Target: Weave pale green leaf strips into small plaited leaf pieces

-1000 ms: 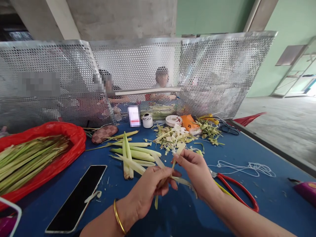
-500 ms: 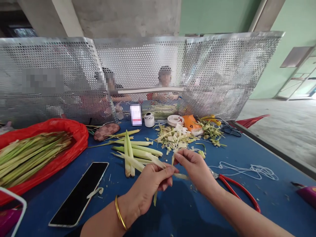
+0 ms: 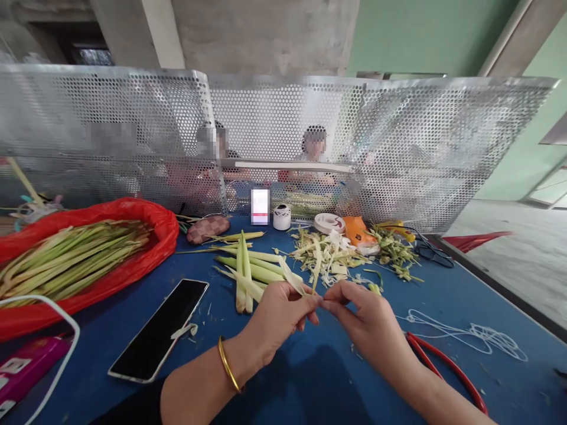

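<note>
My left hand [image 3: 277, 321], with a gold bangle on the wrist, pinches a pale green leaf strip [image 3: 315, 264] that sticks up between both hands. My right hand [image 3: 370, 321] meets it fingertip to fingertip and pinches the same strip. Both hands hover just above the blue table [image 3: 310, 378]. Just behind my left hand lie several trimmed pale stalks [image 3: 248, 273]. A heap of leaf trimmings [image 3: 328, 254] sits beyond the fingertips.
A red bag of long green stalks [image 3: 80, 260] lies at the left. A phone [image 3: 159, 330] lies near my left arm, red-handled scissors [image 3: 447, 369] and white string [image 3: 469, 333] at right. A pink box [image 3: 26, 366], tape rolls [image 3: 328, 223] and a perforated metal screen [image 3: 287, 136] with people behind stand around.
My hands have drawn together until the fingertips meet. The loose strip that hung below my hands no longer shows. The camera has turned left.
</note>
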Action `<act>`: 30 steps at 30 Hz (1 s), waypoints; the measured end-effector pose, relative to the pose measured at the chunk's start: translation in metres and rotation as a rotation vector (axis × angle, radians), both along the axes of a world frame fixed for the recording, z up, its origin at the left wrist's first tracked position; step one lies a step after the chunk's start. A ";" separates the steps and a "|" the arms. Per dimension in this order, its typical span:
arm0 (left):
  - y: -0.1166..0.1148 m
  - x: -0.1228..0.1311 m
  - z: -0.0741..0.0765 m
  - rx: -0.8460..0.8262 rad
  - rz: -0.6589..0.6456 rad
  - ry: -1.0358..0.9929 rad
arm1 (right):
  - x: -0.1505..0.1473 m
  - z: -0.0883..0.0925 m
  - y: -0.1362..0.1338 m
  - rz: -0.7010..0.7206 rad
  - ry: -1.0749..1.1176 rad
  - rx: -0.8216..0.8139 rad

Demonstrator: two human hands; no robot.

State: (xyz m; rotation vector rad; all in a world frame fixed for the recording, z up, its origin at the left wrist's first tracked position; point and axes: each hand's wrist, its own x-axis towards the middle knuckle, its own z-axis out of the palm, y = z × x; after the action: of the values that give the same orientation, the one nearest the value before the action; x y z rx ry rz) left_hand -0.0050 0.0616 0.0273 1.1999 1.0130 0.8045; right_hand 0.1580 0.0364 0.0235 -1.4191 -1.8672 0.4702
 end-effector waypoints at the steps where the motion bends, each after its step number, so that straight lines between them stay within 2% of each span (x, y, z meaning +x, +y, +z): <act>1: 0.000 0.000 0.000 0.014 -0.008 0.012 | 0.001 0.001 0.000 0.007 -0.031 0.013; 6: 0.003 -0.001 0.005 -0.010 -0.048 0.029 | 0.005 0.009 -0.001 0.039 -0.103 0.016; 11: 0.005 -0.006 0.008 -0.034 -0.010 0.044 | 0.010 0.013 -0.001 0.040 -0.115 -0.001; 16: 0.008 -0.010 0.008 -0.103 -0.087 -0.082 | 0.012 0.012 0.001 0.068 -0.181 0.015; 19: 0.008 -0.009 0.008 -0.153 -0.122 -0.155 | 0.013 0.017 0.001 0.067 -0.151 0.107; 23: 0.004 -0.005 0.005 -0.108 -0.196 -0.058 | 0.010 0.018 0.001 -0.033 -0.131 0.312; 27: -0.006 0.001 0.002 -0.037 -0.333 0.111 | -0.001 0.008 0.001 0.068 -0.078 0.183; 30: -0.010 0.006 -0.001 -0.051 -0.355 0.141 | -0.008 0.001 0.002 0.079 0.029 0.118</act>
State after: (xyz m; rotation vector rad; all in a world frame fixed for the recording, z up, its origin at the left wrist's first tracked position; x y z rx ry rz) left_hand 0.0007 0.0516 0.0264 1.3587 0.8931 0.4182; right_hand 0.1499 0.0382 0.0242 -1.2587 -1.9012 0.4091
